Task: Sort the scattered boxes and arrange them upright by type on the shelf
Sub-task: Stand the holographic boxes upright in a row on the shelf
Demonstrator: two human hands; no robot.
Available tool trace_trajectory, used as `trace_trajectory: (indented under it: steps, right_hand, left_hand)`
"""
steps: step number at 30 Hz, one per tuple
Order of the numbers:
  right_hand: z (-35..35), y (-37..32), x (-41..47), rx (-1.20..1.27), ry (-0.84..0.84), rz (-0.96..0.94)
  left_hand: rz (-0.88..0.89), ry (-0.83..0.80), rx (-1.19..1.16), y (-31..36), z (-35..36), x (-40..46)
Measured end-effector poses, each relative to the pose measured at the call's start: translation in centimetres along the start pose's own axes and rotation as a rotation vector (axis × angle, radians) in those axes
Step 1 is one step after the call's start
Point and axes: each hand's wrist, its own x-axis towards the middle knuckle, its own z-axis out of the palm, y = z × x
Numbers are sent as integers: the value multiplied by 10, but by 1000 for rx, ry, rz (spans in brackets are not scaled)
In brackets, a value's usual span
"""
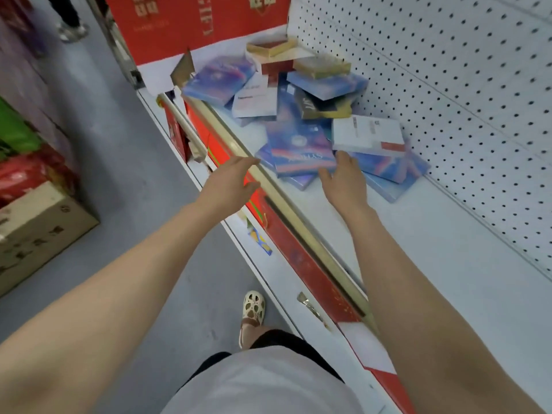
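Loosely heaped, the boxes [301,115] lie flat and overlapping on the white shelf [424,234], up against the pegboard back wall [463,85]. None stands upright. Mostly blue boxes, one of them [298,150] at the near edge of the heap; a white box [369,135] rests tilted on top to the right; another white one [254,98] lies left of centre; gold-edged boxes [273,47] sit at the far end, with a dark one [316,106] in the middle.

Right hand [346,177]: over the shelf, fingers straight and spread, released, fingertips at the near edge of the blue box and just under the white one. Holding nothing.

Left hand [230,180]: fingers straight, released, above the brass-coloured rail [286,204] along the shelf front. Cannot tell if it touches the rail.

Red cartons [194,22] stand beyond the heap. Below, grey floor [125,162], a cardboard carton [38,228] at left, one cream shoe [253,307].
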Motion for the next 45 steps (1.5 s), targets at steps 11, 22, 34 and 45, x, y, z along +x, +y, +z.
trace_trajectory:
  steps: [11,22,34,45]
  right_hand:
    - [33,-3,42,-21,3,262]
    - [35,-10,48,472,71,641]
    - [-69,-54,23,263,614,596]
    - [-77,-48,-26,81,15,784]
  left_hand:
    - [168,-118,32,-17,15,119]
    - [411,-274,81,-49,21,151]
    - [403,-382,103,-53,25,182]
    - [314,-471,14,-36,32,184]
